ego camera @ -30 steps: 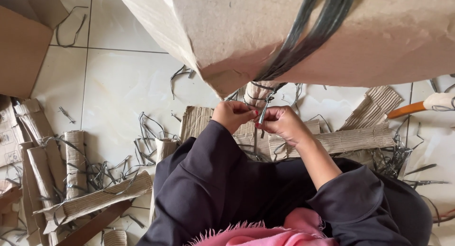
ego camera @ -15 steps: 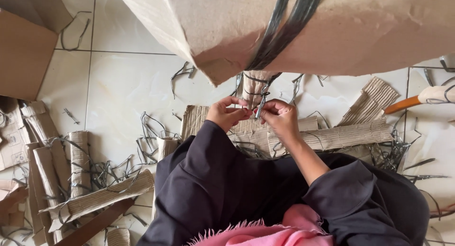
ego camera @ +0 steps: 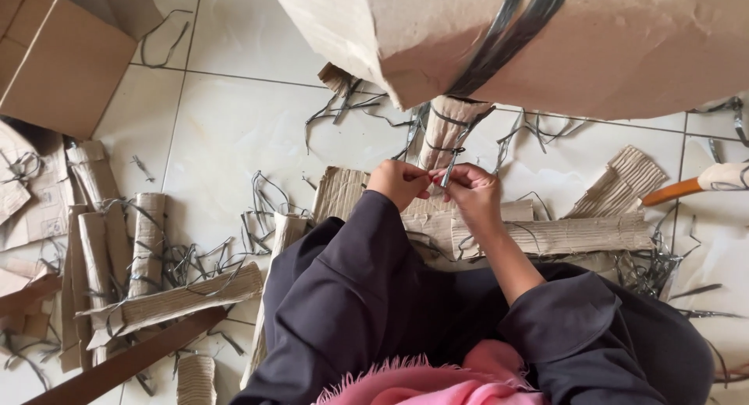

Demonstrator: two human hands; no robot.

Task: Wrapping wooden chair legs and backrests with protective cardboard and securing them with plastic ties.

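It looked like a small home workshop on a white tiled floor (ego camera: 234, 132). Rolled cardboard bundles (ego camera: 117, 249) tied with dark strapping lay everywhere, loose strap offcuts (ego camera: 343, 108) were scattered about, and an open cardboard box (ego camera: 62, 62) sat in the corner.

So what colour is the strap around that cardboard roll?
Dark grey strap, best seen in the head view.
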